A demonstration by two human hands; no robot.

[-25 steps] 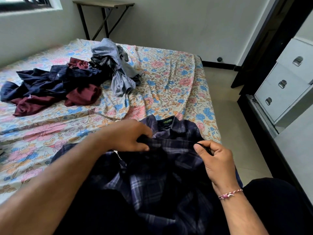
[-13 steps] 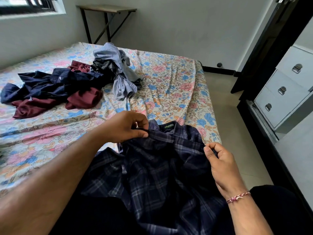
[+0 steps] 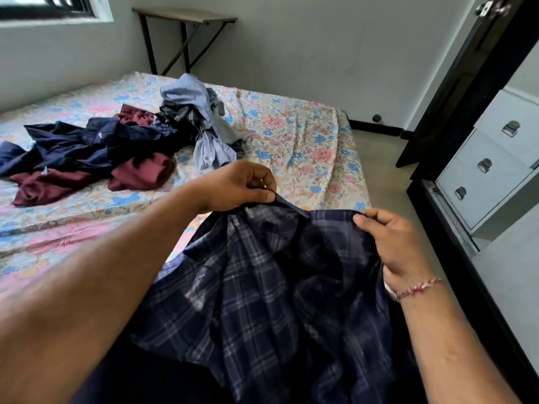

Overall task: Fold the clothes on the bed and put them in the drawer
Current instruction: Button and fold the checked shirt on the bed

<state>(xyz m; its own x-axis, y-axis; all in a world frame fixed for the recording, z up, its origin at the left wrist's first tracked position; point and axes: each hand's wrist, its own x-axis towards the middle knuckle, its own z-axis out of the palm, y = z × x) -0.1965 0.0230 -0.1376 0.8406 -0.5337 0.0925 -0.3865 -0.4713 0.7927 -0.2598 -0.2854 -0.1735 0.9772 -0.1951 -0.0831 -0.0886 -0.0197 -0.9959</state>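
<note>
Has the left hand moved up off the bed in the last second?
Yes. The left hand, pinching the plaid shirt, has risen and gone farther out over the floral bedsheet, toward the clothes pile.

A dark navy plaid shirt [image 3: 271,293] hangs crumpled at 6 o'clock, its top edge raised. Unfolded navy, maroon and grey clothes [image 3: 122,147] heap on the floral bed [image 3: 306,147] at 10 o'clock. White drawers [image 3: 490,170], closed, stand at 3 o'clock.

Single view: a wide-angle head-worn camera, aimed forward and down from the person's standpoint at the near edge of the bed [image 3: 306,147]. Both forearms enter from the bottom edge, close to the lens. The far wall, a folding table [image 3: 186,17] and a window corner occupy the top; a white drawer unit [image 3: 490,170] sits at right.
</note>
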